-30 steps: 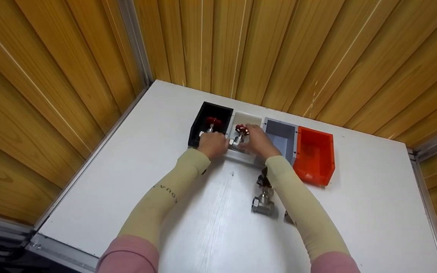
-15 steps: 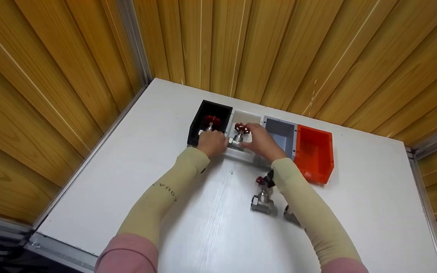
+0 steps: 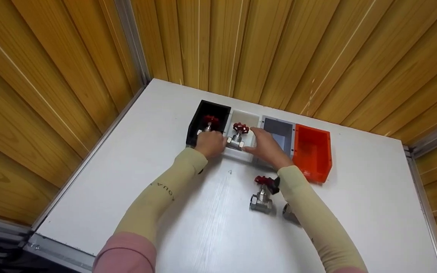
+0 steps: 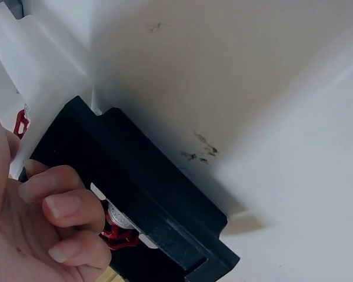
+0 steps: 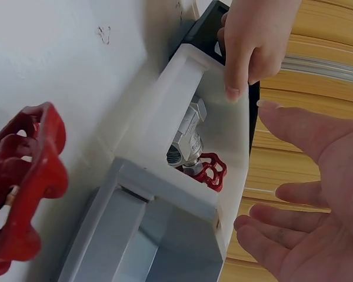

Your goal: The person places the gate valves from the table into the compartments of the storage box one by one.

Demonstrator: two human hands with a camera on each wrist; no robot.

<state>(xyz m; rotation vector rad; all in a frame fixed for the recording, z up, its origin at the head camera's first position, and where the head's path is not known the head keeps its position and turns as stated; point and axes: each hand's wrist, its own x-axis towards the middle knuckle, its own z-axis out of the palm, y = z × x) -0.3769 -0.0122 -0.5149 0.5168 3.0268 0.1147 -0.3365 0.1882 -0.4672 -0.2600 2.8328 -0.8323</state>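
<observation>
A metal gate valve (image 3: 235,141) with a red handwheel lies in the white bin (image 5: 159,117). My right hand (image 3: 268,148) is beside it, thumb and fingers spread apart with nothing between them. Over the wall shared with the black bin (image 4: 165,211), my left hand (image 3: 209,144) grips the edge: its thumb reaches down on the white side, its fingers curl on the black side. Behind those fingers, a second red-wheeled valve (image 3: 210,122) sits in the black bin, partly hidden by the hand.
To the right stand a grey bin (image 3: 279,132) and an orange bin (image 3: 312,151) in the same row. On the white table (image 3: 203,227), a red-wheeled valve (image 3: 261,201) stands near the right forearm; another valve (image 3: 289,214) is partly under the sleeve. Wood-look panels rise behind.
My right hand has let go of the valve in the white bin and drawn back slightly to the right, its fingers wider apart. The left hand has stayed at the bin wall.
</observation>
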